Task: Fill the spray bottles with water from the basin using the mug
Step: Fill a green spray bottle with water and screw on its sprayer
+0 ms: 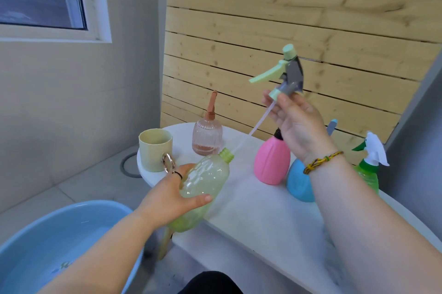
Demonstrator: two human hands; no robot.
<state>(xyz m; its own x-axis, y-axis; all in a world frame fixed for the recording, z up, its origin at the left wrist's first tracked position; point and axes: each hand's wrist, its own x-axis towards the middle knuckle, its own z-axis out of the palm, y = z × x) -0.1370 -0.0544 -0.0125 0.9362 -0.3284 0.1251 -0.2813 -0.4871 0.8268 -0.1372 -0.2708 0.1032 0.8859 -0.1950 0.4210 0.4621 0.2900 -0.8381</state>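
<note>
My left hand (172,194) grips a pale green bottle (204,181), tilted with its open threaded neck toward the upper right, over the white table's (258,212) front edge. My right hand (295,123) holds the green and grey spray head (284,71) raised above the table; its clear dip tube (253,129) slants down, its tip near the bottle's neck. The cream mug (155,151) with a metal ring handle stands at the table's left end. The blue basin (59,241) with water sits on the floor at lower left.
A pink glass bottle (207,134), a pink bottle (271,162), a blue bottle (299,181) and a green bottle with white trigger (369,166) stand along the back of the table. A wooden slat wall rises behind. A floor drain (130,164) lies left of the table.
</note>
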